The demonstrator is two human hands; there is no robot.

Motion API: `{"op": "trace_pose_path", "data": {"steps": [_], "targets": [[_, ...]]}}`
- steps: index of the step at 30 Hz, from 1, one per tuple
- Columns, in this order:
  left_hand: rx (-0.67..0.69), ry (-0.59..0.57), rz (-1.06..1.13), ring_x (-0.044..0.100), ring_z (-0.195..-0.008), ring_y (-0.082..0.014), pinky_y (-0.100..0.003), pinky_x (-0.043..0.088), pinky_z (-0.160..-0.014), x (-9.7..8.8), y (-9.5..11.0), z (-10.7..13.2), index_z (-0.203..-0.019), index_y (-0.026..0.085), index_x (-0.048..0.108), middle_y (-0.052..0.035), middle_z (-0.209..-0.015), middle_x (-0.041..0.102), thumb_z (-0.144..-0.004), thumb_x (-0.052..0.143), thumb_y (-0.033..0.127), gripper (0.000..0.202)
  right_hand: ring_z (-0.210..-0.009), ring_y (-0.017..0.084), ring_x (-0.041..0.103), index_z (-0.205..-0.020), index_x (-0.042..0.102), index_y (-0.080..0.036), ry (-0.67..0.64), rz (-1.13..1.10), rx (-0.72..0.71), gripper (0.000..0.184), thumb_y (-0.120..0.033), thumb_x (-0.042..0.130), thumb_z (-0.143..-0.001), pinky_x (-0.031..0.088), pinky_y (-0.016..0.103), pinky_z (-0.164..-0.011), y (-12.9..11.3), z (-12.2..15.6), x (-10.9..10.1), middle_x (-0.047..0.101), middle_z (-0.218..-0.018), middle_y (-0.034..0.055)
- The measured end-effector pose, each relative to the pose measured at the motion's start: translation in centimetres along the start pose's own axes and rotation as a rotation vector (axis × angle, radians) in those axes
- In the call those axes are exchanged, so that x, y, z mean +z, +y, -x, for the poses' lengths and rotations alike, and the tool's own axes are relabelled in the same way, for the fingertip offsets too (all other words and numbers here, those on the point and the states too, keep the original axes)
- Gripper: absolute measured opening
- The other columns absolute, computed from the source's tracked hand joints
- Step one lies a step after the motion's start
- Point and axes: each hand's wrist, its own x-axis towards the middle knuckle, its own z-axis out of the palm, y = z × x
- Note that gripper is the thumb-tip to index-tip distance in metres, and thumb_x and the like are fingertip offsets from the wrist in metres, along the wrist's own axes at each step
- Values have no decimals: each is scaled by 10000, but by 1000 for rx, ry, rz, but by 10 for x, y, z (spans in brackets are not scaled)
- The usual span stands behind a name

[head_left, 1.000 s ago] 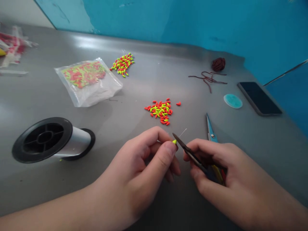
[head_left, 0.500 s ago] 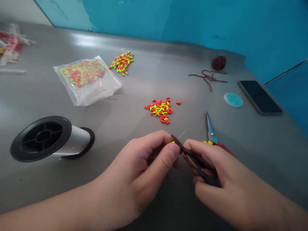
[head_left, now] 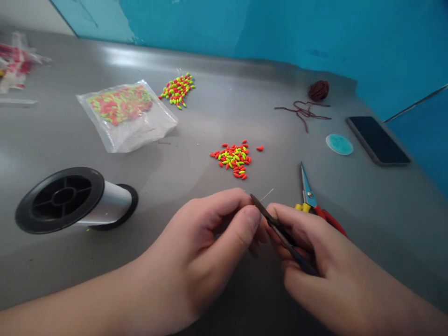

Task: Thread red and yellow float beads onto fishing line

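Observation:
My left hand (head_left: 217, 252) is closed in a pinch of thumb and forefinger. A small yellow-green bead, now almost wholly covered, sits between those fingertips. From the pinch a thin clear line (head_left: 267, 194) sticks out up and to the right. My right hand (head_left: 315, 252) is wrapped around dark metal pliers (head_left: 271, 220) with dark blue handles. Their narrow tip touches or lies right beside my left fingertips. Whether the jaws meet on the bead or on the line, I cannot tell. Just ahead lies a pile of red and yellow-green beads (head_left: 233, 158).
Scissors (head_left: 308, 191) lie beside my right hand. A line spool (head_left: 115, 203) stands at left, behind it a bag of beads (head_left: 126, 116) and a second bead pile (head_left: 178, 90). Brown cord (head_left: 318, 91), a teal disc (head_left: 339, 144) and a phone (head_left: 378, 140) lie at right.
The yellow-green bead showed between my left fingertips and is now nearly hidden. The tip of the line has shifted slightly right. Both hands hold almost the same place.

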Motion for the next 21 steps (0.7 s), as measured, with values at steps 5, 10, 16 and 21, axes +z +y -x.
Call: {"op": "trace_pose_path", "data": {"steps": [5,10,16,21], "targets": [[39,28,-44,662,-717,-112,-200,514,-662,-2,4,0,-888,231,725,34,-810,752,-1139,508,343,350,-730,212,716,-822,586,-264,-32,-28,43,190,-90,571,-746,530,226,-529,-2,-1,0,687,-772,0],[131,105,-318,677,-690,-148,-242,501,-623,-5,2,3,-896,211,760,-16,-790,771,-1107,538,304,320,-669,191,664,-830,618,-263,-31,-93,3,224,-74,580,-716,488,208,-492,6,0,2,633,-721,-7],[212,164,-390,667,-633,-129,-217,491,-570,-3,-1,2,-912,196,771,-11,-766,770,-1054,592,239,232,-714,181,663,-897,669,-244,-62,-145,133,221,-69,575,-800,485,212,-538,12,4,2,645,-776,-3],[-80,-63,165,654,-543,-114,-188,516,-493,-3,4,-1,-846,208,720,-4,-703,737,-1120,508,393,392,-792,192,655,-885,623,-270,-81,-104,76,212,-74,559,-834,506,246,-639,13,4,-1,662,-819,-16]]}}
